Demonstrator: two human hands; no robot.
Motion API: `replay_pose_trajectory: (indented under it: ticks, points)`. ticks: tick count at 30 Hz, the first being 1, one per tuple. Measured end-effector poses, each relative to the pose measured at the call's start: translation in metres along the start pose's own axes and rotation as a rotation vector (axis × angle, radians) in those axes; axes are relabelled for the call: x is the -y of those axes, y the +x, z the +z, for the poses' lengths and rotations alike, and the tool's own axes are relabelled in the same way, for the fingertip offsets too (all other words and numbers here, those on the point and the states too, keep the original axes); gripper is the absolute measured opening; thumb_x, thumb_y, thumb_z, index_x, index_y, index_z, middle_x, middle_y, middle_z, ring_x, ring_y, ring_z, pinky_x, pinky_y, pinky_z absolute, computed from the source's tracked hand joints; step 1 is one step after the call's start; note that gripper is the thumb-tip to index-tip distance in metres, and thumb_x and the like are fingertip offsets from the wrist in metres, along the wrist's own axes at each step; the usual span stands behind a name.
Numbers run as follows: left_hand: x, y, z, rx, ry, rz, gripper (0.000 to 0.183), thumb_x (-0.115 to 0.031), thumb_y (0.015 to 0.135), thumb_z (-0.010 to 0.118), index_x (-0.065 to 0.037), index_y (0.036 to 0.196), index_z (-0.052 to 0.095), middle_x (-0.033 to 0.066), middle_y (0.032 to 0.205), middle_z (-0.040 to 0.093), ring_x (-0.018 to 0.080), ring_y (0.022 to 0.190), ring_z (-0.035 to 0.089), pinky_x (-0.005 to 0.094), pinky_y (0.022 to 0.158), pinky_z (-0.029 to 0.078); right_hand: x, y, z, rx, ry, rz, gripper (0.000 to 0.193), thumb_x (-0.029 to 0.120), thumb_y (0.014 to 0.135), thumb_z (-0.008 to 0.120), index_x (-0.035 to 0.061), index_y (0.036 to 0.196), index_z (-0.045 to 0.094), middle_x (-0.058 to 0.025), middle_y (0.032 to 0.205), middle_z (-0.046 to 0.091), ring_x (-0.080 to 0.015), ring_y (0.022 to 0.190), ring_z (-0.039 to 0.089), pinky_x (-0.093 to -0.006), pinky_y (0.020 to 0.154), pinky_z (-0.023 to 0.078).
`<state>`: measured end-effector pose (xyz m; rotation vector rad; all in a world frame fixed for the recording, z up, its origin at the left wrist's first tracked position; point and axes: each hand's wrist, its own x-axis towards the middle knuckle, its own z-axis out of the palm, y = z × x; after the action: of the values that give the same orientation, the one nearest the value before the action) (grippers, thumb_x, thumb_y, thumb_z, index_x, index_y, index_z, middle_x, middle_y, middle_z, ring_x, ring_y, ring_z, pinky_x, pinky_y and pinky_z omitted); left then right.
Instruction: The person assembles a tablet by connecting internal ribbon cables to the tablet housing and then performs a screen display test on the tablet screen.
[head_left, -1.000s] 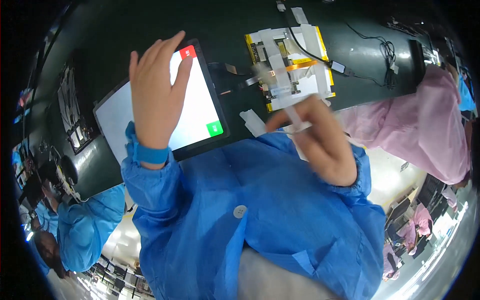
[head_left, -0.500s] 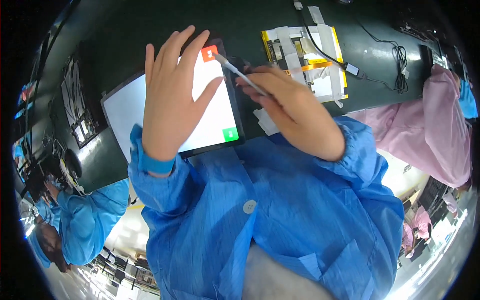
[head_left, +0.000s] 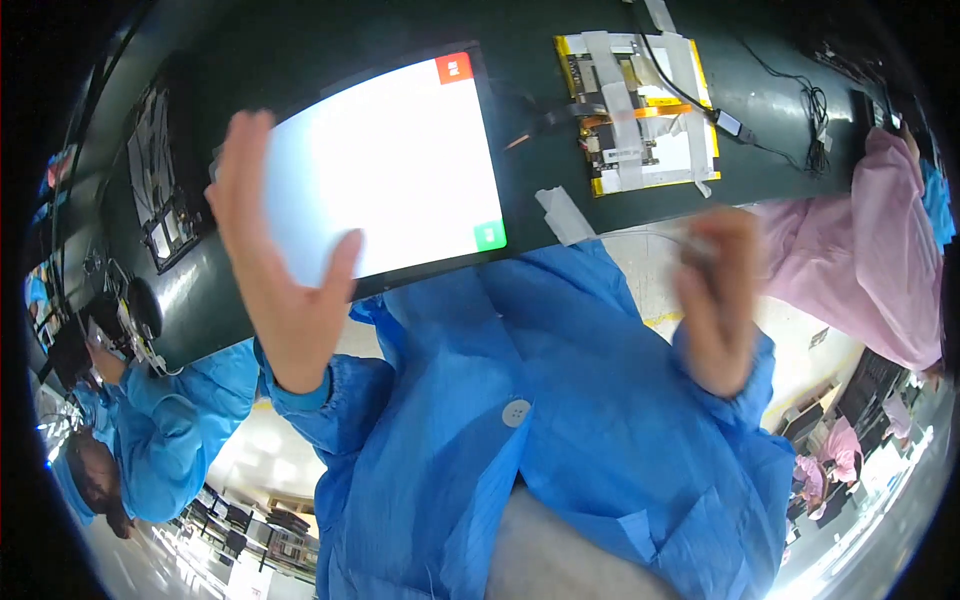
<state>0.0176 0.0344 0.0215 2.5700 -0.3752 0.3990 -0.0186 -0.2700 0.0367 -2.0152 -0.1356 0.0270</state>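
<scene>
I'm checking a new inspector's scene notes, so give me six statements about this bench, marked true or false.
1. The lit screen has a red block at its upper right corner. True.
2. The green block is at the screen's lower left corner. False: it is at the lower right.
3. The taped board lies to the right of the screen. True.
4. The right hand is over the screen. False: it is well to the right of it.
5. The left hand has its thumb spread from its fingers. True.
6. The large garment at the right is green. False: it is pink.
</scene>
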Motion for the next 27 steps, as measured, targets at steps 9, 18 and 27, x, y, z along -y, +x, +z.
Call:
replay_pose_trajectory:
  ticks: [9, 18, 27]
  points:
    - [0.019, -0.054, -0.015, -0.026, 0.099, -0.163, 0.066, -0.024, 0.075, 0.064, -0.01, 0.136, 0.041, 0.0162, 0.143, 0.033, 0.0364, 0.133, 0.03, 0.0538, 0.11, 0.014, -0.01, 0.046, 0.051, 0.131, -0.174, -0.204, 0.023, -0.003, 0.081, 0.063, 0.0009, 0.103, 0.057, -0.0133, 0.088, 0.064, -0.0228, 0.076, 0.066, -0.0276, 0.065, 0.05]
    - [0.02, -0.047, 0.002, 0.021, 0.078, -0.092, 0.072, -0.025, 0.072, 0.069, -0.012, 0.137, 0.04, 0.0151, 0.145, 0.03, 0.0369, 0.135, 0.026, 0.0567, 0.109, 0.01, -0.017, 0.053, 0.054, 0.088, -0.183, -0.112, 0.02, -0.004, 0.079, 0.066, -0.0012, 0.096, 0.057, -0.0117, 0.088, 0.064, -0.0191, 0.077, 0.067, -0.0259, 0.067, 0.053]
    - [0.047, -0.049, -0.017, -0.177, -0.023, -0.344, 0.056, -0.026, 0.091, 0.052, -0.003, 0.138, 0.036, 0.0153, 0.14, 0.04, 0.0293, 0.13, 0.036, 0.0395, 0.109, 0.022, -0.035, 0.072, 0.046, -0.005, -0.592, -0.532, 0.017, 0.011, 0.065, 0.072, 0.0071, 0.078, 0.061, -0.0037, 0.079, 0.055, -0.0216, 0.074, 0.055, -0.0317, 0.063, 0.046]
